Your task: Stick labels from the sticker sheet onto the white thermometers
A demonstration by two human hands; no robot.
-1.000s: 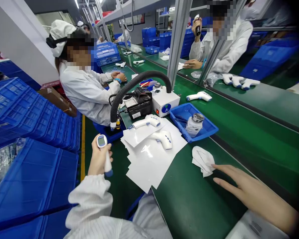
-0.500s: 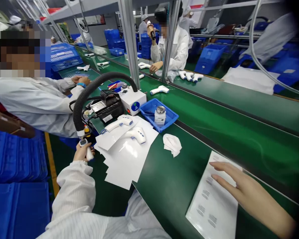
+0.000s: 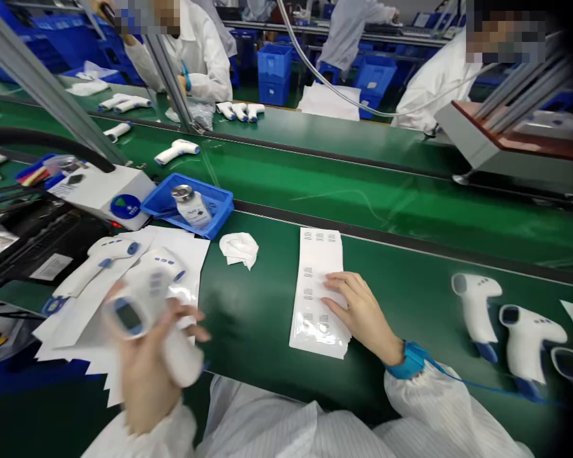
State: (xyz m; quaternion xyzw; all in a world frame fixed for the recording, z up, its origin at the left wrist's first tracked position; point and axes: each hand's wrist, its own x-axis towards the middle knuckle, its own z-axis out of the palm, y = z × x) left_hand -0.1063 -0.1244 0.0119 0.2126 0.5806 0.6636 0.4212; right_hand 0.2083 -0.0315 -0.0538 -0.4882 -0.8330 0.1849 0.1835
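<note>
My left hand (image 3: 146, 375) grips a white handheld infrared thermometer (image 3: 150, 321) low in the view, its display turned up and its outline blurred by motion. It hangs over a stack of white sheets (image 3: 172, 254), where another thermometer (image 3: 98, 264) lies. My right hand (image 3: 363, 312) rests flat on a long white label strip in a clear bag (image 3: 315, 299), on the green bench (image 3: 262, 318). Some of the strip's printing is hidden under my fingers. A crumpled white cloth (image 3: 239, 248) lies between my hands, farther forward.
A blue tray (image 3: 224, 210) holds a metal-capped bottle (image 3: 193, 207) beside a white fume extractor (image 3: 102, 191) and a black soldering station (image 3: 38, 242). Several thermometers (image 3: 525, 337) stand at right. Co-workers (image 3: 181, 57) work across the bench, behind aluminium posts (image 3: 167, 70).
The view has swung right, bringing thermometers at right into sight. My left hand has moved the thermometer rightward over the sheets. My right hand now lies farther onto the label strip.
</note>
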